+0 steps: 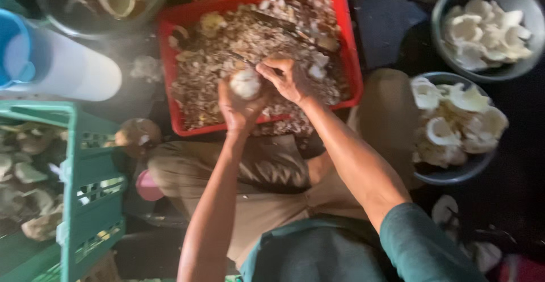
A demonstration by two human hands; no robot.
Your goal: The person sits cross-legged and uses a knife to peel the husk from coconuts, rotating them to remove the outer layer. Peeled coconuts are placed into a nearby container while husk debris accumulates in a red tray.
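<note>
Coconut piece (246, 83), pale and rounded, sits clamped in the left hand (238, 109) over the red plastic tray (170, 72) of brown shavings; blur hides its surface. Far left, a green slatted crate (93, 191) is cut off. The right hand (286, 80) closes on a tool too blurred to identify. Right, two grey bowls (448, 174) hold white curved pieces

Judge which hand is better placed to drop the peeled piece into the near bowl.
Right, probably: the right hand is on the side of the near bowl, though the left hand cups the white piece.
</note>
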